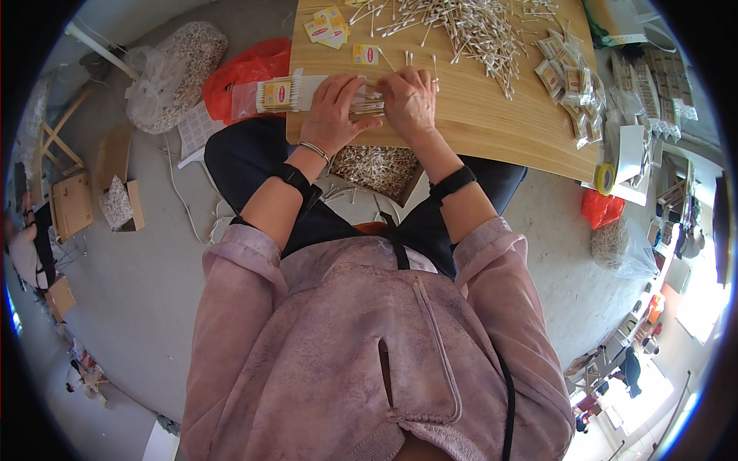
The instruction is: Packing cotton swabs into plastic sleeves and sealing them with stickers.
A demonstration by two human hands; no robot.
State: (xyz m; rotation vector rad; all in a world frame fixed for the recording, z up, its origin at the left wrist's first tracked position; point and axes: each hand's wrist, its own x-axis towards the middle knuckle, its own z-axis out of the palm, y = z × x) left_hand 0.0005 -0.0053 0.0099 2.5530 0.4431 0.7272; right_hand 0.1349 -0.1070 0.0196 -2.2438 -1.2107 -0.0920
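My left hand [335,107] and my right hand [409,100] meet at the near edge of a wooden table [492,127]. Between them they grip a bunch of cotton swabs [369,104]. The swabs point toward the mouth of a clear plastic packet [278,94] with a yellow and red label, which lies flat to the left under my left hand. A big loose heap of cotton swabs [469,31] lies farther back on the table. Both wrists wear black bands.
Filled swab packets [570,81] are stacked at the table's right. Loose yellow labels [329,27] lie at the back left. A box of swabs [377,167] sits below the table edge, a red bag [246,71] and clear sack [173,73] on the floor left, tape roll [605,178] at right.
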